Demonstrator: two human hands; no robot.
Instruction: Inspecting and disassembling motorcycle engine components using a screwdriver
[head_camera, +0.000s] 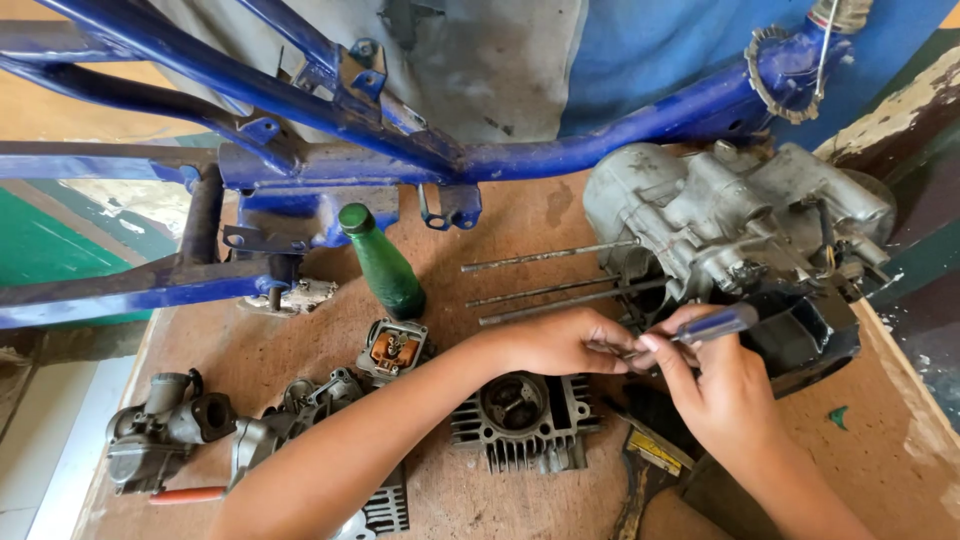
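A grey engine crankcase lies on a wooden table, with three long studs sticking out to the left. My left hand pinches a thin metal part at the studs' base. My right hand grips a screwdriver with a blue handle, its tip pointing to the same spot. A finned cylinder head sits just below my left hand.
A blue motorcycle frame spans the back of the table. A green bottle stands left of the studs. A carburetor, small engine parts, an orange-handled tool and a hammer lie along the front.
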